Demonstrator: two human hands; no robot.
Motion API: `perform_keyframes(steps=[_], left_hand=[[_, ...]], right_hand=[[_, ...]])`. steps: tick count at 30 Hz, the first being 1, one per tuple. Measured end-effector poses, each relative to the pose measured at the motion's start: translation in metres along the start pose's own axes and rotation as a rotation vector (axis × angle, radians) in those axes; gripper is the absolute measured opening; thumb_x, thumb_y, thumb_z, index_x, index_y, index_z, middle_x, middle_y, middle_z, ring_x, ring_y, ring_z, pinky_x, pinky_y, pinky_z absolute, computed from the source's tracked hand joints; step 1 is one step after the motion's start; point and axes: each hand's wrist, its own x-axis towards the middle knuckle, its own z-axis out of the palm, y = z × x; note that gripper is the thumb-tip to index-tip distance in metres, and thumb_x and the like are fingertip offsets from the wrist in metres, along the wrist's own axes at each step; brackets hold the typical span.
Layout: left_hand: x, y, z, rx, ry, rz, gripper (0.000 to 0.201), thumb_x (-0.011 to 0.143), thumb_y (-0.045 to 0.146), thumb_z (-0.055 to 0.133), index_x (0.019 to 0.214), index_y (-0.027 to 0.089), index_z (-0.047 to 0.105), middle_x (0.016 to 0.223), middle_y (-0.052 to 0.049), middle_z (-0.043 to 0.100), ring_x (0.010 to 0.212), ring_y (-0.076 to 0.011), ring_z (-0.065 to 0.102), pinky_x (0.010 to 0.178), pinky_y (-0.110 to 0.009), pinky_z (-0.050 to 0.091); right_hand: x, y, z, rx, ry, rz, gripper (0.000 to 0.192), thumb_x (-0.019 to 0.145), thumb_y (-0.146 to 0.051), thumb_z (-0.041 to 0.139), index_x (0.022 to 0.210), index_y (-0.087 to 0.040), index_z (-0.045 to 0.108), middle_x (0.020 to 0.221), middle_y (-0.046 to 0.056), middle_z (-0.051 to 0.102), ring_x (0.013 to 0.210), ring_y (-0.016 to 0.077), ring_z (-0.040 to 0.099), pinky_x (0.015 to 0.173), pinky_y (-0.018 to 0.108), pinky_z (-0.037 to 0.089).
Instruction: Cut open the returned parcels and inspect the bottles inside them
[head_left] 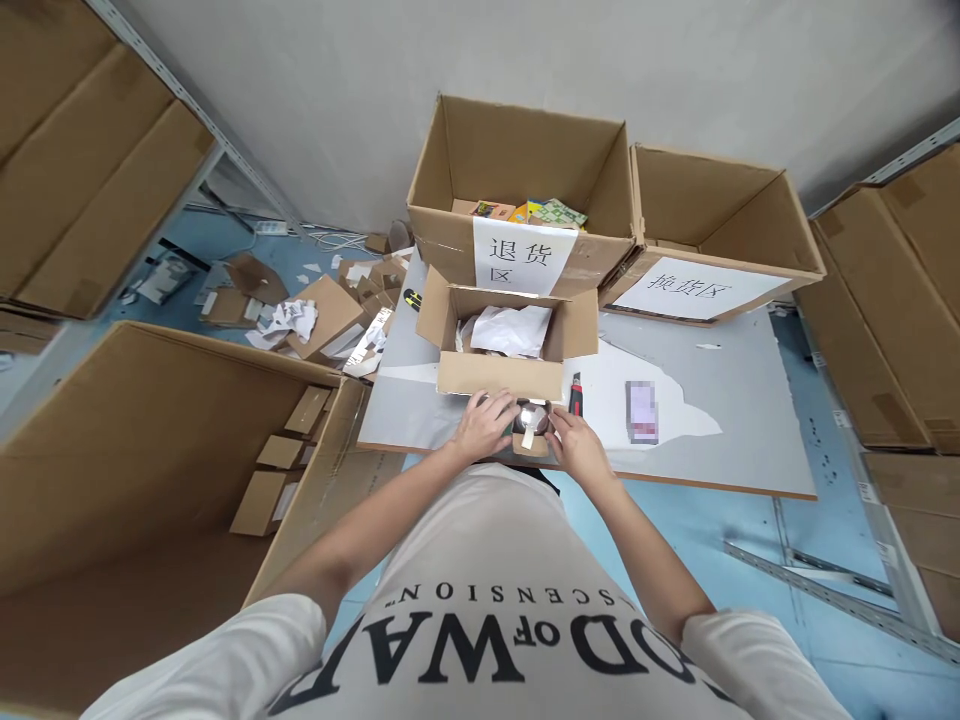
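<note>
Both my arms reach forward from the bottom of the frame and meet near the middle, at the near edge of the bench (750,400). My left hand (484,425) lies palm down with its fingers curled around the left side of a roll of tape (531,420). My right hand (576,445) comes in from the right, and its fingers pinch the other side of the roll. So both hands are gripping the tape roll between them.

The roll lies flat, with its round hole facing up at me. A short strip of tan tape hangs off it toward my body. The roll is just below a small open box (501,375) with white paper (510,328) inside. The box's long side runs left to right across the frame.

A red and black knife (576,393) lies just right of the box, pointing up the frame. Further right lies a small flat card (642,410), too blurred to read.
</note>
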Motion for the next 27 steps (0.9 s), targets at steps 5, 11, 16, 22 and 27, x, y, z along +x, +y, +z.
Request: perform_keyframes(steps=[5, 11, 16, 22, 27], left_hand=[[-0.007, -0.003, 0.011, -0.055, 0.02, -0.118, 0.05, 0.074, 0.038, 0.066, 0.12, 0.024, 0.055, 0.116, -0.01, 0.06, 0.115, -0.0265, 0.052, 0.101, -0.043, 0.031], [-0.005, -0.002, 0.009, -0.051, 0.027, -0.1, 0.048, 0.072, 0.038, 0.067, 0.116, 0.021, 0.058, 0.11, -0.01, 0.061, 0.108, -0.0265, 0.053, 0.096, -0.042, 0.033], [-0.003, 0.0, 0.005, -0.036, 0.019, -0.11, 0.048, 0.07, 0.035, 0.067, 0.115, 0.021, 0.058, 0.112, -0.011, 0.06, 0.108, -0.0276, 0.052, 0.096, -0.044, 0.033], [0.002, 0.002, 0.006, -0.092, -0.003, -0.118, 0.046, 0.07, 0.031, 0.066, 0.115, 0.022, 0.056, 0.125, -0.011, 0.057, 0.115, -0.0283, 0.051, 0.097, -0.044, 0.032], [0.008, 0.004, 0.011, -0.135, -0.005, -0.123, 0.055, 0.072, 0.03, 0.062, 0.125, 0.019, 0.049, 0.124, -0.011, 0.059, 0.113, -0.0272, 0.053, 0.094, -0.042, 0.034]], right_hand=[[-0.002, -0.002, 0.004, -0.055, 0.031, -0.013, 0.032, 0.092, -0.024, 0.043, 0.117, -0.013, 0.058, 0.125, 0.014, 0.056, 0.104, 0.0241, 0.052, 0.088, 0.034, 0.04], [0.016, -0.009, -0.017, -0.218, -0.125, -0.219, 0.035, 0.094, -0.018, 0.036, 0.124, -0.019, 0.053, 0.115, 0.014, 0.059, 0.103, 0.0243, 0.05, 0.081, 0.035, 0.034], [0.034, -0.017, -0.03, -0.344, -0.224, -0.302, 0.043, 0.094, -0.014, 0.032, 0.135, -0.02, 0.042, 0.105, 0.015, 0.062, 0.099, 0.0249, 0.052, 0.082, 0.037, 0.03], [0.048, -0.026, -0.025, -0.468, -0.269, -0.325, 0.035, 0.092, -0.013, 0.034, 0.123, -0.017, 0.052, 0.098, 0.016, 0.065, 0.096, 0.0257, 0.056, 0.079, 0.037, 0.033], [0.051, -0.025, -0.021, -0.484, -0.315, -0.33, 0.039, 0.092, -0.009, 0.03, 0.127, -0.013, 0.045, 0.103, 0.019, 0.064, 0.09, 0.0241, 0.062, 0.07, 0.032, 0.041]])
